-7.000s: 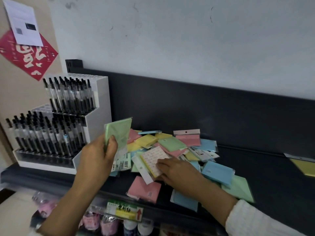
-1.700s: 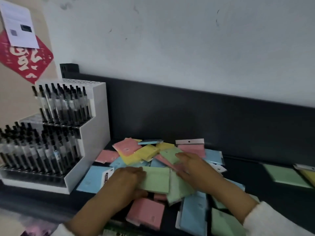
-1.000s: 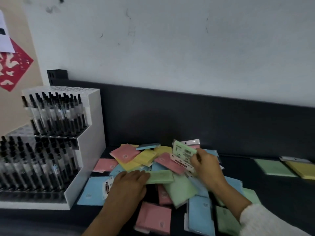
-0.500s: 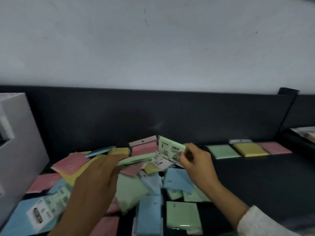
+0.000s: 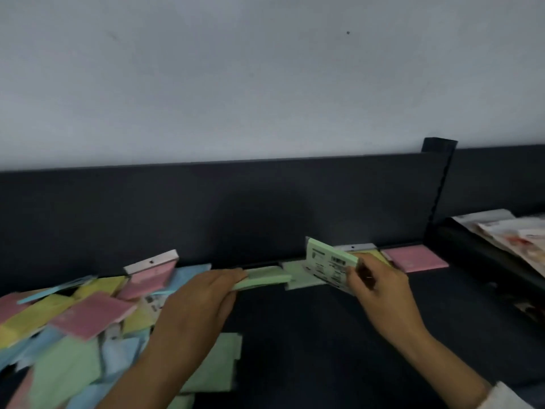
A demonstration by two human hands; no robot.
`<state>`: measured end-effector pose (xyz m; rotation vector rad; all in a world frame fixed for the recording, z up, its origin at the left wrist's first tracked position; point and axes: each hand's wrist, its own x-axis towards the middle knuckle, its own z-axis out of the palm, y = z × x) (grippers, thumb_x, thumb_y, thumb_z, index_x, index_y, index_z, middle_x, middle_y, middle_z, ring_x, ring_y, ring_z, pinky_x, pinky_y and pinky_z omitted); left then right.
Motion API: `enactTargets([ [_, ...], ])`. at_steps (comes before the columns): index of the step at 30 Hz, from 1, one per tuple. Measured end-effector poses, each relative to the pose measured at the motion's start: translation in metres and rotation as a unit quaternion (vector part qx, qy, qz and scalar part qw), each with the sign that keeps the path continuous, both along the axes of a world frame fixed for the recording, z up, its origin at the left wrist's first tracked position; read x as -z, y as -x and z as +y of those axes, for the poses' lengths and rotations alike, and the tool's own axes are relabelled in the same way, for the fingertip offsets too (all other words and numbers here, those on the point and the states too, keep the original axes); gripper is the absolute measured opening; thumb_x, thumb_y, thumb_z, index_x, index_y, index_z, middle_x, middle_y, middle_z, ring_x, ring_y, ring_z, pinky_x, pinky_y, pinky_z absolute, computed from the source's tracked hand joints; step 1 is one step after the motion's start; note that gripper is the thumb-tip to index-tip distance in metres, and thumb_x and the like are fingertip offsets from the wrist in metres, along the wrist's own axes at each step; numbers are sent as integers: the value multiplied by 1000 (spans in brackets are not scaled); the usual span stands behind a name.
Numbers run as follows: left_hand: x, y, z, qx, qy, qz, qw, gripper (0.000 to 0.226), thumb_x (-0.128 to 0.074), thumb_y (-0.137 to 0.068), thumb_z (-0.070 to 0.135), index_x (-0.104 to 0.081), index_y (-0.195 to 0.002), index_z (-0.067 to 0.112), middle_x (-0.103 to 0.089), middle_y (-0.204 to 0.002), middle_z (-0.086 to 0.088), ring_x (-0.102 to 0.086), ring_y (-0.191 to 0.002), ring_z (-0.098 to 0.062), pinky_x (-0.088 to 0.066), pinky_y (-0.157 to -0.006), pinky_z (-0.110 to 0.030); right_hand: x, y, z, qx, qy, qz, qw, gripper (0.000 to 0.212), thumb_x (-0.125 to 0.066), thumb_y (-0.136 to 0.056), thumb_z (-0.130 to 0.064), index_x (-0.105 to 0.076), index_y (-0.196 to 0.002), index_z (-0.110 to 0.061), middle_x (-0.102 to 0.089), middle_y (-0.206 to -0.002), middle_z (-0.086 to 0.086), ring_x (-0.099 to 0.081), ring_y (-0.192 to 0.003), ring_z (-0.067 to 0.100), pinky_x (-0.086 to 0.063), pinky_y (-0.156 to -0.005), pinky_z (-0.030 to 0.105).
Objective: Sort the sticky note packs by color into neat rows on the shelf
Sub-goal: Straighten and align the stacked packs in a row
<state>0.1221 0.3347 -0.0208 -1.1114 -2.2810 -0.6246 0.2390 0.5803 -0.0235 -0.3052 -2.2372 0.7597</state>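
My left hand (image 5: pixel 194 302) grips a flat green sticky note pack (image 5: pixel 265 278) by its near end, above the dark shelf (image 5: pixel 309 326). My right hand (image 5: pixel 374 287) holds a second green pack (image 5: pixel 327 258) tilted up, its printed label side facing me. Both packs hover over a green pack (image 5: pixel 298 276) that lies by the back panel. A yellow pack (image 5: pixel 376 255), mostly hidden by my right hand, and a pink pack (image 5: pixel 414 258) lie in a row to its right. A mixed pile of pink, yellow, blue and green packs (image 5: pixel 73 320) covers the shelf's left part.
A dark back panel (image 5: pixel 236 208) runs behind the shelf under a white wall. An upright post (image 5: pixel 436 184) ends this shelf section at the right. Beyond it lie stacked paper goods (image 5: pixel 513 231). More green packs (image 5: pixel 215 364) lie near the front edge.
The view has swung right, so the pen rack has left the frame. Both hands have carried their green packs rightward from the pile to above the sorted row.
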Motion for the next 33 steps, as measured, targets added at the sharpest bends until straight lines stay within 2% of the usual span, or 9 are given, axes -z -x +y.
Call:
enactTargets([
  [4,7,6,68,2,35,-12,999,42,-39,-76,25,-72,-100,16,-73,-96,0,-70,-82,-17,-48,-77,-21,8,-24,60,-4,-34,-27,999,5,-61,-85,-12,-61,-80,-14,-64,-75,-3,-60,-69,9,-50,-58,25],
  [7,11,14,104,0,54,-29,998,44,-37,-78,25,-72,-102,16,-72,-101,-2,-70,-86,-20,-57,-71,-30,16,-39,90,-37,-86,-70,993,9,-65,-82,-12,-64,-88,-19,-62,-72,-6,-57,-64,9,-45,-59,22],
  [11,20,24,139,3,83,-39,996,36,-50,-76,16,-71,-105,17,-70,-107,-2,-68,-93,-22,-54,-79,-33,18,-51,115,-76,-162,-111,978,27,-69,-78,-14,-65,-101,-26,-55,-79,-22,-58,-69,2,-42,-60,12],
  [17,57,39,154,20,106,-89,990,41,-74,-72,4,-68,-111,15,-67,-116,-3,-65,-105,-21,-44,-92,-25,23,-49,132,-103,-174,-109,973,25,-62,-79,-24,-61,-104,-32,-62,-87,-19,-59,-75,1,-47,-60,15],
  [19,62,41,155,44,106,-119,986,40,-67,-83,13,-60,-122,14,-56,-130,1,-53,-121,-15,-26,-103,-11,25,-45,132,-104,-187,-108,971,25,-59,-79,-27,-62,-104,-30,-64,-90,-18,-60,-75,1,-47,-62,12],
  [22,69,46,153,71,102,-154,980,43,-54,-93,24,-47,-134,15,-37,-143,7,-27,-135,-6,-6,-106,-5,26,-38,125,-106,-199,-109,968,26,-47,-81,-34,-61,-103,-32,-65,-91,-17,-61,-74,1,-50,-61,17],
  [27,76,48,155,54,71,-184,979,40,-56,-92,24,-52,-130,18,-43,-141,6,-26,-138,-12,-8,-108,-8,30,-24,106,-166,-256,-106,946,25,-49,-82,-32,-61,-104,-29,-67,-93,-11,-64,-74,6,-54,-56,21],
  [31,76,45,154,45,60,-175,982,38,-57,-90,18,-54,-129,18,-39,-145,0,-28,-137,-21,-10,-108,-14,39,-13,96,-238,-285,-157,915,30,-47,-79,-30,-66,-102,-28,-67,-109,-10,-65,-96,5,-55,-73,17],
  [33,75,43,152,40,40,-176,983,39,-58,-90,17,-55,-128,17,-35,-147,-2,-28,-135,-23,-15,-108,-18,48,-8,96,-264,-247,-201,910,31,-49,-83,-23,-63,-110,-28,-60,-124,-11,-58,-111,2,-49,-90,16],
])
